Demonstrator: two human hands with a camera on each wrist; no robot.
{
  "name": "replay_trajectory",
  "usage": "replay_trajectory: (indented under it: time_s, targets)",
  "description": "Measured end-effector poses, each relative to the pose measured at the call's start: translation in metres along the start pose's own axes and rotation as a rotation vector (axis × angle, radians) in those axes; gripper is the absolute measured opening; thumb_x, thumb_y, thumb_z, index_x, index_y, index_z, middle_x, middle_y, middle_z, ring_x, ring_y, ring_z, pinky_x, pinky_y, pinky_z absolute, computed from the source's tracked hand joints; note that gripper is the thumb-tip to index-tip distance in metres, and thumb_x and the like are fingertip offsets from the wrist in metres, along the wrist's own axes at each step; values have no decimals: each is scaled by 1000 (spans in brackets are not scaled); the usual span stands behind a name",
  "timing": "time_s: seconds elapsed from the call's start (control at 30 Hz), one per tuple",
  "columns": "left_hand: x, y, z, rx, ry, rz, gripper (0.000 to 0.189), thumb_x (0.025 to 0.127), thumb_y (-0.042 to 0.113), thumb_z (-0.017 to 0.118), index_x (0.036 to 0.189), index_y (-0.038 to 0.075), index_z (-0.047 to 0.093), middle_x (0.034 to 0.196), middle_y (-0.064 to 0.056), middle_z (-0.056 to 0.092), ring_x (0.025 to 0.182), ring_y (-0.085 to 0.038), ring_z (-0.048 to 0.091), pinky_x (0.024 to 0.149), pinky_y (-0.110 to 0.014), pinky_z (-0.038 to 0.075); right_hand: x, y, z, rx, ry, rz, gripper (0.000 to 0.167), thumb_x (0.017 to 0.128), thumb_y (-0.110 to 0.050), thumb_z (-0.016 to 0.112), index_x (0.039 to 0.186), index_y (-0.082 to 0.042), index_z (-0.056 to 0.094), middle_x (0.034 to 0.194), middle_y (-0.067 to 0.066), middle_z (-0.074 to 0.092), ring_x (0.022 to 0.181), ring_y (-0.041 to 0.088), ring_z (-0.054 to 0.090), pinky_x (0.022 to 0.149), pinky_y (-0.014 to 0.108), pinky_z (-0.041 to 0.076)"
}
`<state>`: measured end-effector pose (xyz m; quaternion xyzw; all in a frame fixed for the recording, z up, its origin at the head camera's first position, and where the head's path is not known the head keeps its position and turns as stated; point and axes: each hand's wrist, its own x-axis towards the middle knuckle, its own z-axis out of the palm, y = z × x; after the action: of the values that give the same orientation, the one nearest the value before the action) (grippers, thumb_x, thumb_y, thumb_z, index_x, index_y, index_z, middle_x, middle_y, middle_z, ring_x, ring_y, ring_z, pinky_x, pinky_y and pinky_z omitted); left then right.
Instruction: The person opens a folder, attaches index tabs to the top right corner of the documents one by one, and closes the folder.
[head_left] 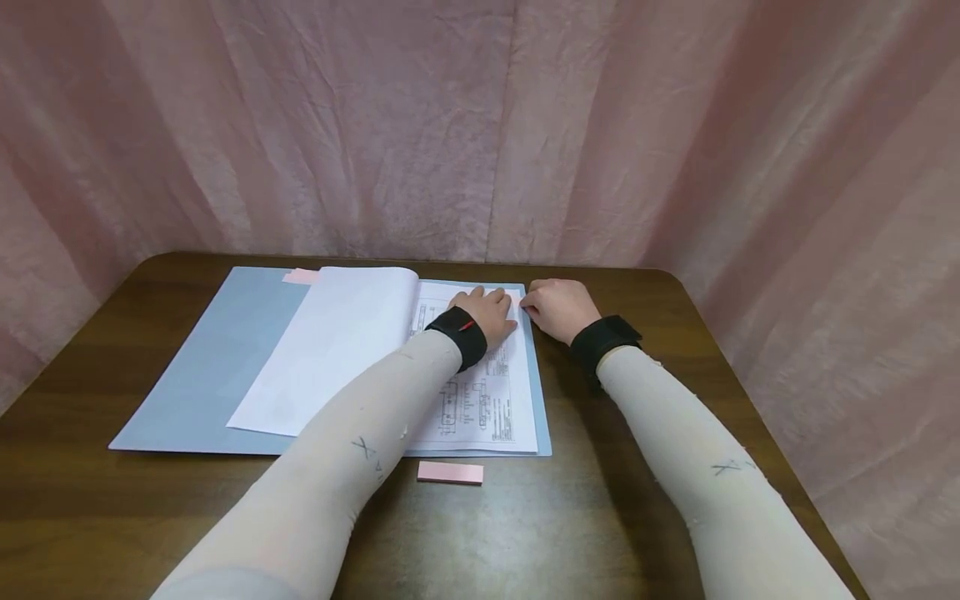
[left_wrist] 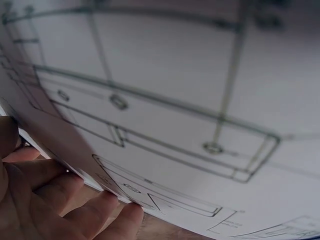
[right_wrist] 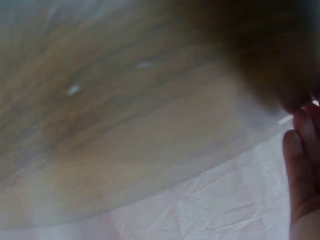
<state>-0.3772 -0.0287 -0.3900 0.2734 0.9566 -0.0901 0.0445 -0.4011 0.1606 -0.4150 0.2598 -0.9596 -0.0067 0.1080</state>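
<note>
An open light-blue folder [head_left: 202,358] lies on the table with printed sheets [head_left: 517,408] of technical drawings inside. One white page [head_left: 330,342] is turned over to the left. My left hand [head_left: 487,315] rests on the drawing sheet near its upper right, fingers spread; the left wrist view shows those fingers [left_wrist: 102,210] along the paper's edge. My right hand [head_left: 561,308] is at the sheet's upper right edge, thumb and forefinger pinching a small pale sticky tab that its fingers mostly hide. In the right wrist view, only its fingers [right_wrist: 300,155] show at the right side.
A pink sticky-note pad [head_left: 450,472] lies on the brown table [head_left: 540,533] below the folder's front edge. Another pink tab [head_left: 302,276] sticks out past the turned page's top left corner. Pink curtains [head_left: 420,125] hang behind the table and along its sides.
</note>
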Motion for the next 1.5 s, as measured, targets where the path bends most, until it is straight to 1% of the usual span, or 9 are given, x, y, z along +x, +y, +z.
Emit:
replay_trajectory:
  time_s: [0.13,0.23,0.53,0.67,0.83,1.07,1.23,1.37,1.5]
  targets:
    - [4,-1,5,9,5,-11,62,119,49,44,168,10,44,173,-8,43,155,-36,46,118,-53,47,-6,-3,-3,31,-57,8,27,105,-15,77,132,-10,82,121,9,78,108,27,75,94,44,61]
    - [6,0,9,15,13,-17,60,119,48,45,166,10,47,171,-8,45,153,-36,47,117,-53,48,-19,-8,-4,58,-77,15,30,105,-16,77,135,-9,79,132,10,77,121,29,73,101,47,59]
    - [11,-5,21,27,11,-58,66,116,54,49,165,9,48,166,-8,51,153,-34,47,123,-51,40,-66,-34,-10,115,-35,-46,28,103,-14,80,130,-9,81,129,8,78,118,27,74,98,45,61]
    - [-6,-11,18,-3,52,-35,69,114,56,55,161,7,53,163,-10,56,154,-34,47,125,-51,37,-79,-41,-17,130,-29,-47,28,102,-15,82,130,-9,81,129,7,78,117,25,75,97,45,62]
    - [-46,-17,10,-17,84,9,68,111,53,63,158,4,57,158,-13,61,153,-35,50,126,-51,36,-92,-43,-22,165,-10,-37,30,99,-14,85,129,-9,82,127,6,79,113,24,75,95,44,62]
    - [-85,-18,30,-101,142,80,63,104,44,78,150,3,65,148,-14,69,142,-33,61,123,-49,42,-109,-44,-21,187,6,-17,30,97,-12,87,127,-9,82,124,3,79,112,22,75,94,43,63]
    - [-113,-11,38,-159,209,191,61,98,39,86,144,2,69,140,-13,73,131,-30,69,118,-46,48,-121,-48,-20,195,23,-24,30,95,-12,89,124,-10,83,120,2,80,108,20,76,91,41,63]
    - [-128,-8,45,-194,247,270,60,95,40,89,140,4,71,136,-12,75,123,-29,72,113,-45,53,-130,-52,-20,201,26,-27,29,93,-12,91,122,-11,84,118,1,80,105,17,76,89,39,64]
    - [-136,-6,50,-208,273,303,59,94,38,90,139,5,72,136,-11,75,125,-29,71,111,-45,54,-136,-56,-22,211,32,-31,28,91,-12,92,118,-13,85,116,-2,80,102,14,75,85,36,63]
